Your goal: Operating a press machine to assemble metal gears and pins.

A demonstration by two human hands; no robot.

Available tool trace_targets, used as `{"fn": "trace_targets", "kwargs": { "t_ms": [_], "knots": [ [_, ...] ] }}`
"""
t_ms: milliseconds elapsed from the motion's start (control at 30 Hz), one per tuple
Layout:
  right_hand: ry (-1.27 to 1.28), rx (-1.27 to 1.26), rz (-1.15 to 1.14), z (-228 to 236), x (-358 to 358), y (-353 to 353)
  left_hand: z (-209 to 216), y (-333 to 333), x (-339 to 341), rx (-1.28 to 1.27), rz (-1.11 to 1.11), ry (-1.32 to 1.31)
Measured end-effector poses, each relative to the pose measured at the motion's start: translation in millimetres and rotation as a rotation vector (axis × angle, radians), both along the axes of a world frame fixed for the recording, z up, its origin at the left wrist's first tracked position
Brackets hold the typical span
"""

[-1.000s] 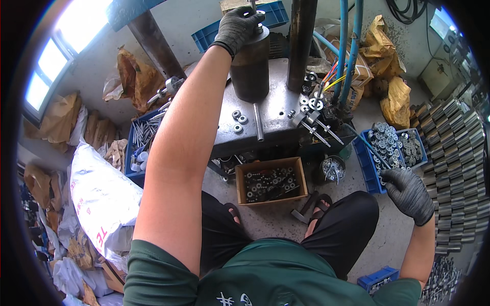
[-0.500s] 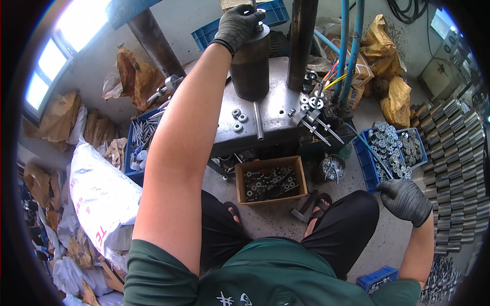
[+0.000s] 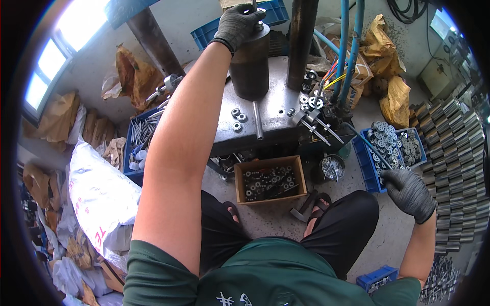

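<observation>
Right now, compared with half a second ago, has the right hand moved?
Yes: the right hand sits slightly farther forward, higher in the picture, judged against the blue bin of metal discs.

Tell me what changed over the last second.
The right hand, closed on the end of the thin lever, drew slightly toward the body, then moved forward again, lever included, ending about where it began. Nothing was visibly taken or let go. The left hand stayed at the top of the dark cylinder, and the three bearings stayed put.

Lettered large in red on white sack (image 3: pixel 97 191) | marked with white characters on green shirt (image 3: pixel 296 265) | printed small on brown packaging (image 3: pixel 357 95)
</observation>
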State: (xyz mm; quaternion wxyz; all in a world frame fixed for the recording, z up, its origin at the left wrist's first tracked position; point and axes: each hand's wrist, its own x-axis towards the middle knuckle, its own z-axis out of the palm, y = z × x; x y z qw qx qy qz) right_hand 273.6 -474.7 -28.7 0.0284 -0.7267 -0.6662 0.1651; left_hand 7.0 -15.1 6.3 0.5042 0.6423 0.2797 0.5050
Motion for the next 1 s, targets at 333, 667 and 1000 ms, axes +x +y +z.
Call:
{"fn": "trace_targets", "kwargs": {
  "t_ms": [333,667,1000],
  "knots": [
    [-0.150,1.102,0.017,44,37,110,-13,28,-6,0.063,-0.158,-0.083],
    [-0.328,0.953,-0.175,88,80,214,-11,45,-12,0.634,0.227,0.486],
    [-0.330,0.855,-0.315,85,51,188,-34,-77,-25,0.974,0.409,0.204]
  ]
}}
